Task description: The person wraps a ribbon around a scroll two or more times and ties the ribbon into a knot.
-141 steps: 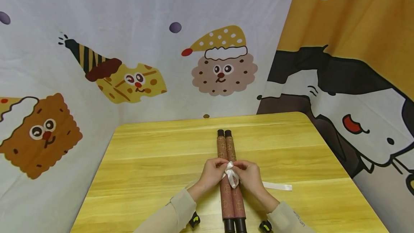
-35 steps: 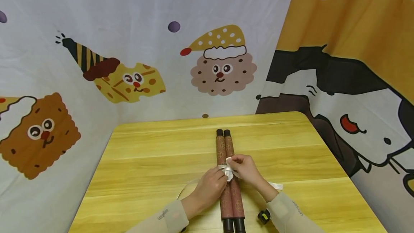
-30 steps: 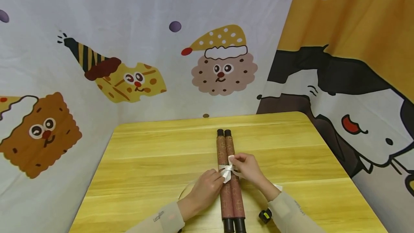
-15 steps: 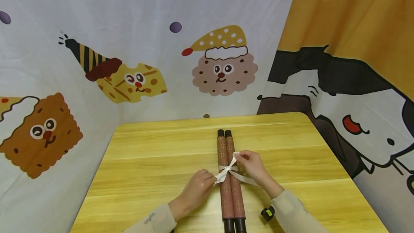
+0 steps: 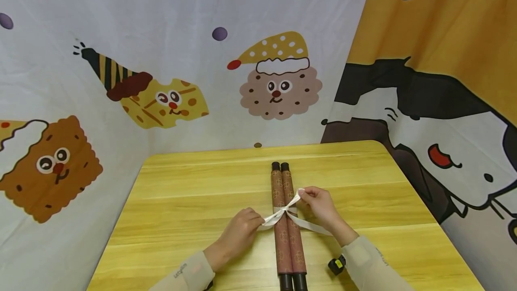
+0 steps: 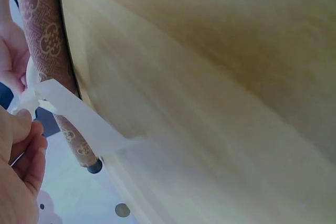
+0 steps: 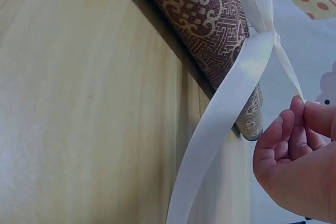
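Note:
Two slim brown rolls (image 5: 296, 248) with a gold pattern and black ends, like a scroll rolled from both sides, lie side by side on the table. A white ribbon (image 5: 286, 209) goes round them and is knotted on top, with loops drawn out to both sides. My left hand (image 5: 239, 232) pinches the left loop between thumb and fingers, left of the rolls. To the right and a little farther off, my right hand (image 5: 323, 205) pinches the other loop. In the right wrist view a loose ribbon tail (image 7: 210, 124) hangs from the knot past the patterned roll (image 7: 197, 17).
The rolls rest on a wooden table (image 5: 181, 192) with rounded far corners. Behind it hangs a white curtain (image 5: 181, 35) with cartoon prints, and a yellow printed one (image 5: 371, 30) at the right. A small black device (image 5: 337, 265) with a yellow mark sits by the right cuff.
Earlier both hands were close together at the knot. They have moved apart, left hand leftward and right hand right and slightly away, stretching the loops into a flat bow. The rolls have stayed put.

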`<state>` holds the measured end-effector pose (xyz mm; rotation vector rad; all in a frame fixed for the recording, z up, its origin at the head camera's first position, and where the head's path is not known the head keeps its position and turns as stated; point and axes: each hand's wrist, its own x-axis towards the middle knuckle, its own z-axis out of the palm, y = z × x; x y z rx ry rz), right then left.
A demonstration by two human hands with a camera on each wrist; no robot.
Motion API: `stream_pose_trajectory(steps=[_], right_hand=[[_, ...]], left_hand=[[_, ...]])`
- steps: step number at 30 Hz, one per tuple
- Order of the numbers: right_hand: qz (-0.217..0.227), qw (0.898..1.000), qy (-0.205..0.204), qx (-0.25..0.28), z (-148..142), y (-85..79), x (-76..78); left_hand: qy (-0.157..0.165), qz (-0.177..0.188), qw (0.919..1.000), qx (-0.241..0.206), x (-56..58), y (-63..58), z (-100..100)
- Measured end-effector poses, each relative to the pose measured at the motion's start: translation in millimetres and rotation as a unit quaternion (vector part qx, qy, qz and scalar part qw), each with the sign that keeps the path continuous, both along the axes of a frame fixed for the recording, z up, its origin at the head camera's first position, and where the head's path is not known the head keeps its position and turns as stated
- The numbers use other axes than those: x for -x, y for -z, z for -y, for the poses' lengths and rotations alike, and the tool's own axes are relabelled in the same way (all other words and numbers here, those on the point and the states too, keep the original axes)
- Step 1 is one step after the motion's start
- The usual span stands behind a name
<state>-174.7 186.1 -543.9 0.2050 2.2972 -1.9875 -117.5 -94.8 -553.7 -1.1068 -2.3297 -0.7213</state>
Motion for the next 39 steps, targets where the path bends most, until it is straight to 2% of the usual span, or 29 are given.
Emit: stream_pose_trajectory(steps=[8, 13, 21, 25, 28, 33, 37, 39], right_hand=[[0.006, 1.0, 0.02, 0.005, -5.6, 2.4, -1.3], [0.021, 0.999, 0.033, -0.01, -10.4, 7.6, -3.1], [0.035, 0.998, 0.038, -0.035, -14.1, 15.1, -6.3], [0.037, 0.998, 0.041, -0.035, -14.9, 17.2, -7.3], [0.037, 0.998, 0.04, -0.038, -14.7, 17.8, -7.6], [0.034, 0.998, 0.042, -0.035, -13.3, 18.3, -7.9], [0.03, 0.998, 0.04, -0.03, -13.7, 18.1, -8.2], [0.031, 0.998, 0.038, -0.026, -15.3, 18.3, -8.0]], left_hand=[[0.003, 0.028, 0.9995, 0.012, 5.3, 1.7, 3.9], [0.009, 0.043, 0.9989, 0.019, 8.7, 3.2, 8.0], [0.01, 0.048, 0.9981, 0.039, 14.3, 5.4, 13.2], [0.007, 0.069, 0.9965, 0.047, 15.1, 5.7, 14.3], [0.001, 0.098, 0.9944, 0.041, 15.0, 5.5, 14.8], [-0.03, 0.179, 0.9833, -0.005, 15.7, 7.0, 16.0], [-0.058, 0.23, 0.9697, -0.058, 17.2, 8.7, 16.6], [-0.064, 0.26, 0.9599, -0.082, 17.7, 7.7, 17.4]])
